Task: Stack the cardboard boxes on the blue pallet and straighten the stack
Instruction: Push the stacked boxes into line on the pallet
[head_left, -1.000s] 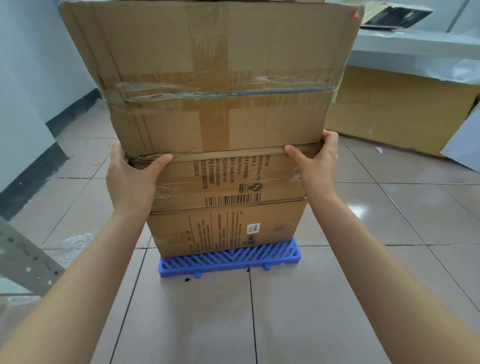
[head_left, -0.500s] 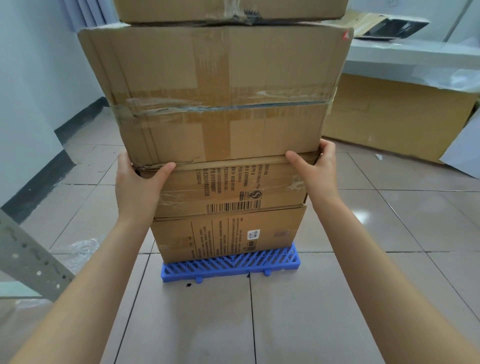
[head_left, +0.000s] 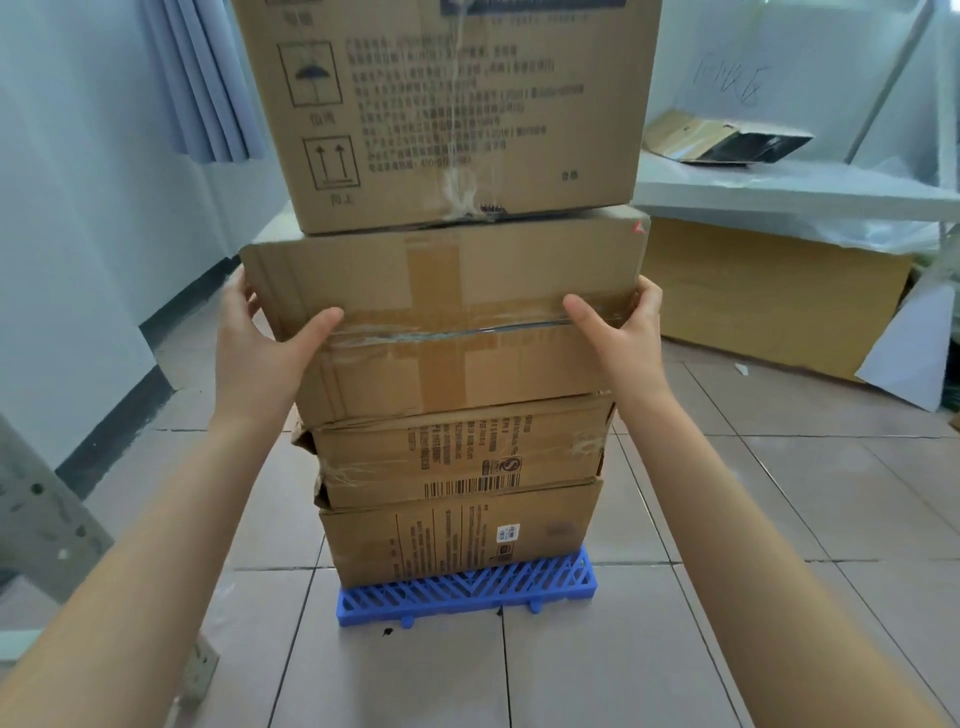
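A stack of several cardboard boxes stands on the blue pallet (head_left: 467, 592) on the tiled floor. The bottom box (head_left: 457, 540) and a thin barcode box (head_left: 457, 457) lie under a wide taped box (head_left: 447, 322). A tall printed box (head_left: 447, 114) sits on top, its upper part out of frame. My left hand (head_left: 260, 358) clasps the taped box's left side, thumb on the front face. My right hand (head_left: 618, 332) clasps its right side the same way. The stack leans a little, with edges not flush.
A grey perforated metal strut (head_left: 47, 519) slants at the lower left. Large flat cardboard (head_left: 769, 296) leans under a white shelf (head_left: 779, 192) at the right. A wall with a dark skirting runs along the left, with a curtain (head_left: 202, 88) behind.
My hands have gone up from the thin barcode box to the sides of the wide taped box. The view has tilted upward, so the tall top box shows.
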